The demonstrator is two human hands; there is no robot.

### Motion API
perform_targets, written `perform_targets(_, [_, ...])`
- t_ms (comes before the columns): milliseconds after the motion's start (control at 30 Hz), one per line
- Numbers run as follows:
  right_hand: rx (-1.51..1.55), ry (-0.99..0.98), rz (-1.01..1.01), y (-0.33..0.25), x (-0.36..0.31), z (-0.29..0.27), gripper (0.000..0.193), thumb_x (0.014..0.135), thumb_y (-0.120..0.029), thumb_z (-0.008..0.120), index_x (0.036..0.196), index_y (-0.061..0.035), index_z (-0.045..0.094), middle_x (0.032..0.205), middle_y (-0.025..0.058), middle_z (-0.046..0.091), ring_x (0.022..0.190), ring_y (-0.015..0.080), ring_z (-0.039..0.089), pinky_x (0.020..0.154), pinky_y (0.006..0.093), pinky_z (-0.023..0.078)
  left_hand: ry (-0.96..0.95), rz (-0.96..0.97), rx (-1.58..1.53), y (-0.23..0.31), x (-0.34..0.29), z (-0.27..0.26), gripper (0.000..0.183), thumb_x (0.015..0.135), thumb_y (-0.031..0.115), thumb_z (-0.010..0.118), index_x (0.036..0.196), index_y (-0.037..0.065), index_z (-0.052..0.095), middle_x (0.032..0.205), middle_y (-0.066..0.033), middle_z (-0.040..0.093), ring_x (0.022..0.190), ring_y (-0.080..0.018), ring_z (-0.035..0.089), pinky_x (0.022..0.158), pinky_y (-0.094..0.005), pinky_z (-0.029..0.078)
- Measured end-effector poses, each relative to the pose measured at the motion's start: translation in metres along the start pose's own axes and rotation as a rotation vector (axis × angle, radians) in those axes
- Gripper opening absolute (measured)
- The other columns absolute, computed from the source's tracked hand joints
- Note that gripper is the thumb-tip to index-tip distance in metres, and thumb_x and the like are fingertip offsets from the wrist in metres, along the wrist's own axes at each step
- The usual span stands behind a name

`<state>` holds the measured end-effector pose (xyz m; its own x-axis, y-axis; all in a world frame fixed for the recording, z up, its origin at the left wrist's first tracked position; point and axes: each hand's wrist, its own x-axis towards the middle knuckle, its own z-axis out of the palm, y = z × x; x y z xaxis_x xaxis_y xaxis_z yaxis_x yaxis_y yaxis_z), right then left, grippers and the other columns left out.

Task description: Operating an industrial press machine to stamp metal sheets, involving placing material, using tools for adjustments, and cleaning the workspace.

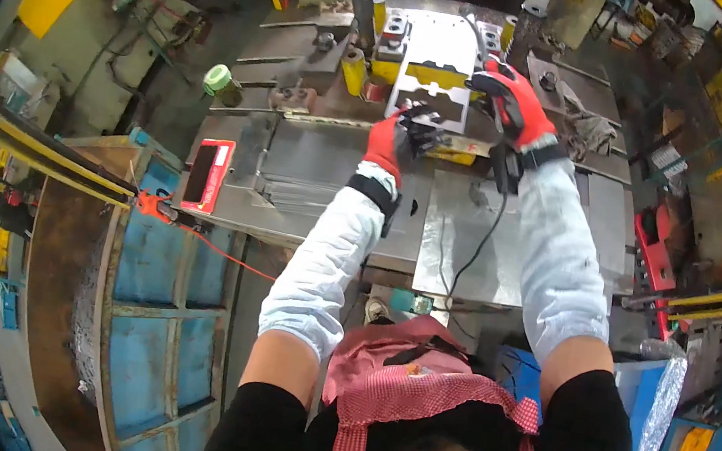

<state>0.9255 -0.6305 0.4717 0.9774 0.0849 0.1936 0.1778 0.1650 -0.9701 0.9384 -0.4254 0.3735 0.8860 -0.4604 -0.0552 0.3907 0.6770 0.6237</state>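
Both my hands wear red and black gloves with white sleeve covers. My left hand point(391, 140) is at the front edge of a press die, its fingers closed on a small dark metal part point(421, 127). My right hand point(514, 98) reaches further in and rests on the right side of a flat shiny metal sheet piece point(431, 94) with a notched cutout that lies on the die. A black cable runs down from my right wrist. Yellow blocks point(434, 73) and grey guide posts point(361, 11) stand around the die.
A grey metal press table point(294, 167) lies in front of me, with a red-framed box point(207, 173) at its left. A green tape roll point(218, 79) sits further left. Blue metal bins point(160, 287) stand at lower left, a red tool point(657, 251) at right.
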Motion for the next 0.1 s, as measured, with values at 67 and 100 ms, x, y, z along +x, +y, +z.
perform_targets(67, [0.057,0.075,-0.038,0.007,-0.029,-0.017,0.026,0.076,-0.014,0.062,0.100,-0.0064,0.055,0.079,-0.0007,0.057,0.063,0.0066,0.053,0.052,0.0200,0.041,0.068,0.011,-0.109,0.000,0.001,0.006,0.027,0.088,0.023,0.044,0.106,0.004,0.053,0.096,-0.0150,0.060,0.086,-0.0283,0.059,0.075,-0.0409,0.051])
perform_targets(100, [0.046,0.095,-0.023,0.008,-0.038,-0.026,0.026,0.076,-0.014,0.062,0.100,-0.0064,0.055,0.079,-0.0007,0.057,0.063,0.0066,0.053,0.052,0.0200,0.041,0.103,0.053,-0.002,-0.004,0.000,0.015,0.031,0.089,0.027,0.043,0.107,0.004,0.053,0.098,-0.0152,0.059,0.087,-0.0293,0.059,0.074,-0.0418,0.050])
